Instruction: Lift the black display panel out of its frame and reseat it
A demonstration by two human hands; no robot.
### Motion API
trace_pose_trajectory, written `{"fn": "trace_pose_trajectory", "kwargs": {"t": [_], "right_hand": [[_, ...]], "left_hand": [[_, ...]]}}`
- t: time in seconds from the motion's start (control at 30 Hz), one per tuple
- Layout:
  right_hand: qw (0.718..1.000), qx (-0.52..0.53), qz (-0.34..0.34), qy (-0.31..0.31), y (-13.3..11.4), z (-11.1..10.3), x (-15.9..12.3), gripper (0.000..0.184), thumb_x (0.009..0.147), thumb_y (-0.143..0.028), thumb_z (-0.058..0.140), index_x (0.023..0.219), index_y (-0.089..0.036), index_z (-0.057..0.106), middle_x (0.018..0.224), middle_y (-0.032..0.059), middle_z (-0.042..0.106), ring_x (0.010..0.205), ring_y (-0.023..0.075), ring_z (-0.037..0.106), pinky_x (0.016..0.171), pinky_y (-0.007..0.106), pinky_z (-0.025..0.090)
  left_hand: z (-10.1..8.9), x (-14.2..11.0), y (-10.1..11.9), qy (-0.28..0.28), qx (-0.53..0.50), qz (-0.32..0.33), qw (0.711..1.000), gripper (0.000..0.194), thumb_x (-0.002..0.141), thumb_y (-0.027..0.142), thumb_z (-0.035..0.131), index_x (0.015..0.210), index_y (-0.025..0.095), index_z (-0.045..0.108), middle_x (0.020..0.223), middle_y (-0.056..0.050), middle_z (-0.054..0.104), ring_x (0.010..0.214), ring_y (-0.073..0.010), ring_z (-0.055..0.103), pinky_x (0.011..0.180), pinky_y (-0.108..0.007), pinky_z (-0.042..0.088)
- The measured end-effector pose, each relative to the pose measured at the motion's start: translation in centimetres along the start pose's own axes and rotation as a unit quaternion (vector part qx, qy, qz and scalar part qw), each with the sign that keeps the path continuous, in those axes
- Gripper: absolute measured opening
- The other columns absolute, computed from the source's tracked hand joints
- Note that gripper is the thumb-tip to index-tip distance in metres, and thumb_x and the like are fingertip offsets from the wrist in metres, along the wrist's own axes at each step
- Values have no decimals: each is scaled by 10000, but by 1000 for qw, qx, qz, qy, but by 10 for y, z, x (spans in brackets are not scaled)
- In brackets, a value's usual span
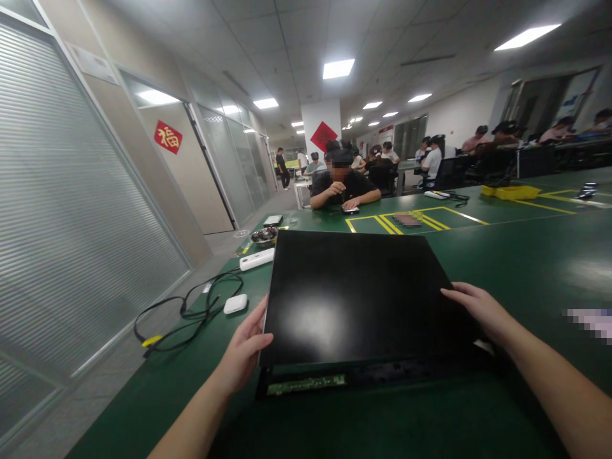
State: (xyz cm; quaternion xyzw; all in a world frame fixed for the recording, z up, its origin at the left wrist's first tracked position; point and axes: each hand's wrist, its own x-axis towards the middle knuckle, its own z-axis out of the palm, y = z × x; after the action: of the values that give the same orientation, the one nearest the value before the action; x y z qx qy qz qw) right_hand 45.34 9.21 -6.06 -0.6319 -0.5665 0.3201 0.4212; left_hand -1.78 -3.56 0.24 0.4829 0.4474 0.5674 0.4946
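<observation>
A large glossy black display panel (354,293) is held between my two hands, tilted above the green table. My left hand (243,350) grips its left edge, with the thumb on the front face. My right hand (473,306) holds the right edge, its thumb near the corner and the other fingers hidden behind. Below the panel's near edge, a green circuit board strip (306,384) shows along a dark frame (406,371). Whether the strip belongs to the panel or to the frame, I cannot tell.
On the green table (167,398), a looped black cable (184,312), a small white case (235,304) and a white power strip-like block (257,259) lie left. A metal bowl (264,236) stands beyond. A person (344,182) works opposite. A yellow tray (510,192) sits far right.
</observation>
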Motion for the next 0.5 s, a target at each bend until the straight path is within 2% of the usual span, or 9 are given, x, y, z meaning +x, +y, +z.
{"fn": "trace_pose_trajectory", "kwargs": {"t": [0.1, 0.2, 0.27, 0.33, 0.4, 0.5], "right_hand": [[990, 137, 11, -41, -16, -7, -9, 520, 815, -486, 609, 1284, -260, 614, 1067, 115, 771, 998, 350, 723, 871, 475, 584], [973, 222, 25, -59, -34, -14, -22, 659, 861, -533, 540, 1465, -288, 451, 1252, 105, 714, 1098, 333, 690, 912, 452, 569], [972, 208, 20, -111, -42, -16, -31, 692, 894, -627, 380, 1490, -282, 449, 1274, 105, 702, 1110, 346, 681, 928, 488, 562], [975, 156, 29, -155, -47, -15, -36, 775, 885, -681, 246, 1446, -229, 531, 1186, 140, 736, 1058, 375, 697, 923, 534, 559], [978, 137, 42, -150, -50, -11, -40, 785, 871, -663, 250, 1414, -193, 566, 1102, 164, 758, 1005, 391, 713, 922, 562, 555], [969, 214, 76, -93, -56, -8, -42, 692, 853, -540, 389, 1440, -195, 514, 1128, 160, 751, 1014, 395, 710, 942, 580, 544]], "left_hand": [[-3, 1, 3, 17, -47, -15, 999, 880, 644, 258, 675, 1500, 234, 472, 1471, -43, 589, 1383, -389, 466, 1098, -474, 441], [-5, 2, 9, 53, -72, -33, 995, 868, 654, 289, 612, 1506, 246, 457, 1394, -40, 654, 1316, -386, 541, 1039, -495, 491], [-7, 1, 12, 84, -78, -35, 993, 809, 679, 323, 574, 1481, 250, 494, 1342, -37, 689, 1282, -378, 573, 1019, -501, 503], [-9, 1, 14, 107, -88, -28, 990, 741, 700, 345, 560, 1433, 239, 552, 1303, -42, 712, 1253, -373, 595, 1004, -495, 512], [-9, 3, 13, 126, -101, -28, 986, 679, 714, 349, 578, 1379, 216, 601, 1272, -54, 726, 1214, -360, 619, 971, -463, 530], [-9, 7, 9, 141, -132, -39, 980, 609, 797, 404, 578, 1365, 185, 601, 1257, -76, 725, 1145, -307, 656, 940, -403, 536]]}}
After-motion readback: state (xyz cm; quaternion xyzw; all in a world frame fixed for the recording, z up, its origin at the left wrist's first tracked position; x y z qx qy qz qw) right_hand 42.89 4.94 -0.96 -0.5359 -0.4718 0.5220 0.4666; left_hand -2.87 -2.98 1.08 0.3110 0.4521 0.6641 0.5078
